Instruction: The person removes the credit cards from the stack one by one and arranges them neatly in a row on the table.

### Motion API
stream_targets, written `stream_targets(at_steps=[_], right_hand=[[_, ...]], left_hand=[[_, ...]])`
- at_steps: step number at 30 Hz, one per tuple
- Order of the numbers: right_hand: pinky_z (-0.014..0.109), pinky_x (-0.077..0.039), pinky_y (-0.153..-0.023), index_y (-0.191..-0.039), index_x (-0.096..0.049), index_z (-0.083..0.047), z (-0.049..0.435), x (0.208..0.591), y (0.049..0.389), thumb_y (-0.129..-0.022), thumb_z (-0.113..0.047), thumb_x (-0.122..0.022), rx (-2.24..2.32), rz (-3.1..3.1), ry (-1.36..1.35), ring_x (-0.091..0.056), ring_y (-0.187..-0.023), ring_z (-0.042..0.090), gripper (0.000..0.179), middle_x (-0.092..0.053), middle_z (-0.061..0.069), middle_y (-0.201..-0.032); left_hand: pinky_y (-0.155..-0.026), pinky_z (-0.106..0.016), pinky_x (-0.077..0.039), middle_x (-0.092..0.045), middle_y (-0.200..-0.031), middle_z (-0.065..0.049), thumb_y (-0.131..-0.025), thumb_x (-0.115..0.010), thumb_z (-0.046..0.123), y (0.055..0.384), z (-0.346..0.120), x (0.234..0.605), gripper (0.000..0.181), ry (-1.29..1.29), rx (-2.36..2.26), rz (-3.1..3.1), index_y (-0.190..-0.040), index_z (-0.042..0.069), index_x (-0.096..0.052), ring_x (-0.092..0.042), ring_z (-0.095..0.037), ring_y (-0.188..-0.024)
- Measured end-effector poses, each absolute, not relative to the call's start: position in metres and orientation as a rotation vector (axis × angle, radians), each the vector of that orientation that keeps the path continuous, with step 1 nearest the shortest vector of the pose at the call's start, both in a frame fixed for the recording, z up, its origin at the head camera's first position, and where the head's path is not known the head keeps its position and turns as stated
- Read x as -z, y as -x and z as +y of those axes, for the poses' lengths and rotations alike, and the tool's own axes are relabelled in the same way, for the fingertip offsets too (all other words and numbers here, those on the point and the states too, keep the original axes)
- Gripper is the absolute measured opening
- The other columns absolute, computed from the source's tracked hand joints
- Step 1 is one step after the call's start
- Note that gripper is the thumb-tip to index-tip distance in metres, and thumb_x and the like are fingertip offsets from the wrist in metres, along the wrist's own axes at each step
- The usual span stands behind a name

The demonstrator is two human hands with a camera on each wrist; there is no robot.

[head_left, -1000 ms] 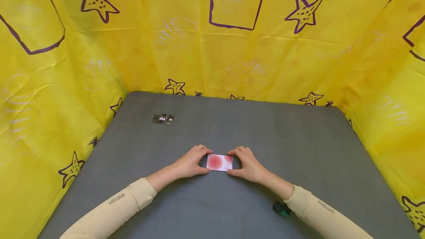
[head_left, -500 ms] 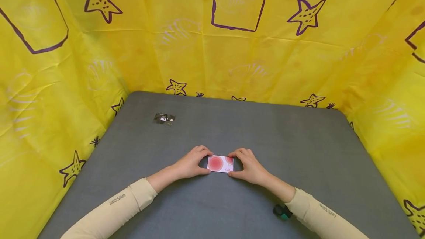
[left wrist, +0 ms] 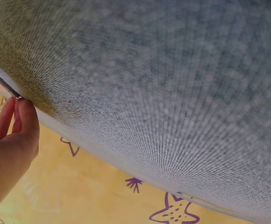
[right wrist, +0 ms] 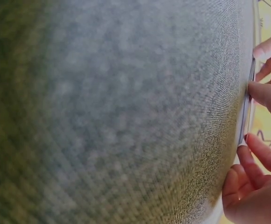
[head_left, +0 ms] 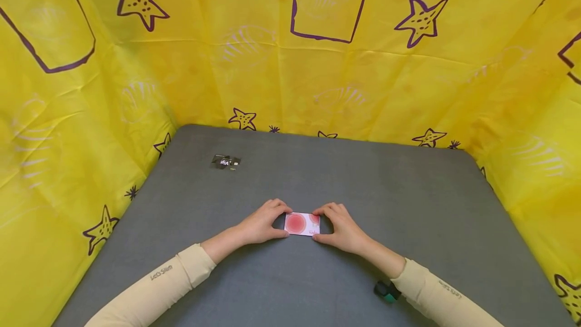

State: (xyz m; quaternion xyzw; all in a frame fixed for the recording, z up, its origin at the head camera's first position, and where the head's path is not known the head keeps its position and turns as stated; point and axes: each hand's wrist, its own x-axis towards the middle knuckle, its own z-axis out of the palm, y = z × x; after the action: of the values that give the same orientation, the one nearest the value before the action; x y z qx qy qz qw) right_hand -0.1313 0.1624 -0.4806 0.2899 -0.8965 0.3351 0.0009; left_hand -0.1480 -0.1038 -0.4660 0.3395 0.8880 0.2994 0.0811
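Note:
A white card [head_left: 302,224] with red circles and small print lies level between my two hands, low in the middle of the head view. My left hand [head_left: 260,223] pinches its left end, the thumb on the near edge and the fingers on the far edge. At the opposite end, my right hand [head_left: 340,228] pinches it the same way. The left wrist view catches the thin dark edge of the card [left wrist: 3,83] beside the fingertips. Seen edge-on in the right wrist view, the card [right wrist: 244,119] is narrow; whether it touches the table is unclear.
A black card [head_left: 226,162] marked "Vip" lies on the grey table [head_left: 354,180] at the back left. Yellow cloth walls [head_left: 313,79] with starfish drawings rise along the back and both sides. A black and green device [head_left: 387,291] shows beneath the right cuff.
The head view has shifted slightly. Both hands keep their grip on the white card, with no clear movement over the table.

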Motion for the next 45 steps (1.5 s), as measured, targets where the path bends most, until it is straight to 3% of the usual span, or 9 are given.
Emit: stream_targets(at_steps=[17, 45], right_hand=[[0.040, -0.041, -0.090, -0.120, -0.062, -0.012, 0.160, 0.478, 0.131, -0.075, -0.027, -0.085, -1.027, -2.850, -0.879, -0.045, -0.106, 0.018, 0.052, -0.059, 0.000, -0.113], [0.034, -0.044, -0.084, -0.115, -0.062, -0.012, 0.146, 0.470, 0.136, -0.069, -0.026, -0.090, -0.921, -2.741, -0.924, -0.046, -0.099, 0.014, 0.055, -0.059, -0.003, -0.106]], left_hand=[[-0.096, -0.038, -0.043, -0.058, -0.113, -0.003, -0.078, -0.083, 0.023, 0.146, -0.103, 0.469, 0.048, -1.004, -0.903, 2.716, -0.118, 0.007, -0.062, -0.051, -0.021, -0.108], [-0.090, -0.035, -0.047, -0.058, -0.109, -0.002, -0.072, -0.087, 0.021, 0.145, -0.115, 0.457, 0.050, -1.111, -0.899, 2.835, -0.113, 0.007, -0.062, -0.051, -0.019, -0.103]])
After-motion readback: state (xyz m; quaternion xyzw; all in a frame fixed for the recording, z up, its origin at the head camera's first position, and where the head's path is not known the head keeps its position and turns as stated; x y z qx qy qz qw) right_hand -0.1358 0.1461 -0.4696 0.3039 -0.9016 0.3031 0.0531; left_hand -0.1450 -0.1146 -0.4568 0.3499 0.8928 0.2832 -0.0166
